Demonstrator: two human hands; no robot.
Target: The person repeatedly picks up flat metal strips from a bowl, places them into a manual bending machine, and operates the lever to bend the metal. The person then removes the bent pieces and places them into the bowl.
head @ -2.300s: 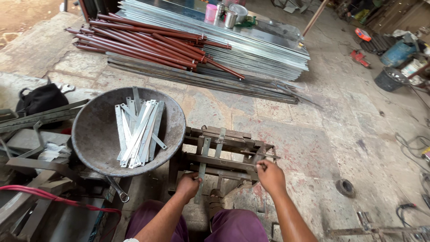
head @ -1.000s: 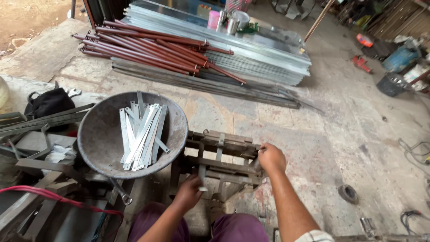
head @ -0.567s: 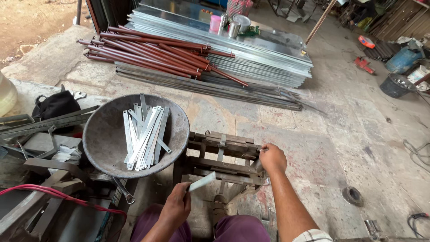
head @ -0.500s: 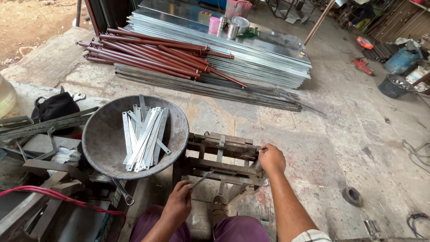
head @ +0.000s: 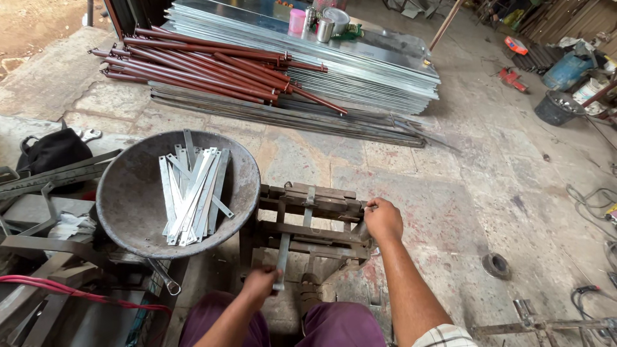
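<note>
Now a strip meets the press

Left hand [head: 260,283], empty a second ago, pinches a flat metal strip [head: 282,260] upright against the rusty bending jig [head: 308,215]; right hand [head: 382,220] stays clenched on its lever, beside the pan of strips [head: 177,193]

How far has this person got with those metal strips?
A batch of flat metal strips already lies in the round pan. In hand: the left hand holds one strip at the rusty metal jig, the right hand gripping its side. How many remain is not visible.
</note>
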